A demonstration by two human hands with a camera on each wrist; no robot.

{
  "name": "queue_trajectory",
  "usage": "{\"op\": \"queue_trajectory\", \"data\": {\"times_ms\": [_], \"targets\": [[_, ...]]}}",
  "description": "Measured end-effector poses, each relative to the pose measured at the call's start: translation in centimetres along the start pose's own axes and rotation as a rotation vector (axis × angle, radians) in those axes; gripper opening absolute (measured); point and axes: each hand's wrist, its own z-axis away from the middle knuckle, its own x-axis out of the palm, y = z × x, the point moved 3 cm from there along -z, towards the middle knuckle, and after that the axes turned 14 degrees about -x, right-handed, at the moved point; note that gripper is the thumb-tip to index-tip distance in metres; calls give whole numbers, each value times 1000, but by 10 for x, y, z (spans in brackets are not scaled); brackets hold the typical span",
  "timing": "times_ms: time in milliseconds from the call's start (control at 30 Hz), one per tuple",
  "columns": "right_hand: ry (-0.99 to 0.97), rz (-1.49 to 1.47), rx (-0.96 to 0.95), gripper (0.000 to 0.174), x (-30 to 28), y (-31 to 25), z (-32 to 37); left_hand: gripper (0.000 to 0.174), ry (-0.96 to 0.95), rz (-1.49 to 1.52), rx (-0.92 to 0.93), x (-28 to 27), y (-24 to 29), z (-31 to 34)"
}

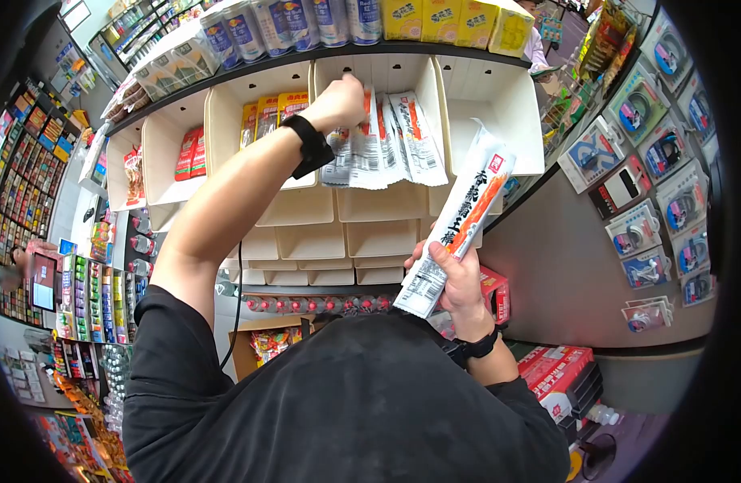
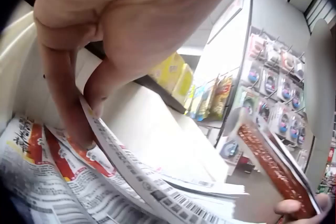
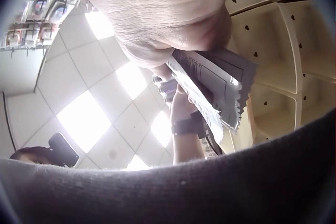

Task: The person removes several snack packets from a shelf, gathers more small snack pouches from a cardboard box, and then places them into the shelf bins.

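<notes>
My left hand (image 1: 342, 105) reaches into a cream bin of long white snack packets (image 1: 419, 133) with red-orange print. In the left wrist view, its thumb and fingers pinch the upper end of one snack packet (image 2: 123, 158), tilted up from the others lying in the bin. My right hand (image 1: 461, 283) grips the lower part of similar long packets (image 1: 472, 197), slanting upward in front of the bins, thumb across the printed front. The right wrist view shows layered, saw-toothed packet ends (image 3: 223, 90) below that hand. A reddish-brown filling shows through the back of one held packet (image 2: 275, 169).
Left of the packet bin, other bins hold yellow packs (image 1: 267, 113) and red packs (image 1: 190, 153). Cans (image 1: 294, 24) and yellow cartons (image 1: 451, 20) line the shelf above. Hanging accessories (image 1: 660, 177) cover the right panel. An open carton (image 1: 270, 342) and red boxes (image 1: 557, 374) stand below.
</notes>
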Motion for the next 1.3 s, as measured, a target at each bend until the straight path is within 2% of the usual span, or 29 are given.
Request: {"op": "queue_trajectory", "data": {"times_ms": [33,100,167,233,300,333,367,400,533,600,700,767,867,900,967,1000,1100,1133,1233,1300], "targets": [[-8,-7,-7,41,-1,-1,0,41,2,-134,49,6,2,-5],[-12,-18,-17,42,-5,-3,0,26,132,-305,179,8,0,3],[5,-30,-15,41,-7,-5,2,60,-32,-333,298,10,0,7],[7,-38,-20,41,-11,-6,4,81,-336,-276,254,-5,11,46],[-2,-27,-24,40,-13,-7,4,99,-373,-167,554,9,-10,60],[0,-26,-24,40,-12,-8,4,107,-456,-214,556,4,-6,75],[-2,-28,-35,31,-10,-10,3,109,-366,-224,628,15,-19,77],[-7,-30,-46,24,-7,-12,1,109,-320,-243,633,12,-16,85],[-23,-20,-9,23,-3,-7,-1,112,-221,-182,614,18,-16,82],[-49,7,25,41,-3,-5,-2,114,-228,-135,610,20,-17,77],[-65,12,31,41,1,-5,-3,118,-277,-93,551,22,-20,73],[-66,12,43,41,2,-4,-3,112,-106,-20,670,24,-26,77],[-55,15,56,39,6,-2,-4,103,-57,161,656,6,-13,99],[-49,18,64,38,7,-2,-3,88,-98,194,597,-1,0,112],[-56,31,83,40,8,-1,-3,74,-285,424,523,3,17,136],[-72,35,87,41,10,-1,-5,63,-372,551,417,6,23,151],[-117,28,81,46,14,2,-7,51,-327,611,348,29,34,169],[-144,12,73,50,16,3,-7,40,-356,663,300,31,36,170],[-115,-2,58,58,16,4,-7,31,-447,799,266,46,33,163],[-109,-31,61,53,17,6,-5,26,-430,789,285,47,33,162]]}}
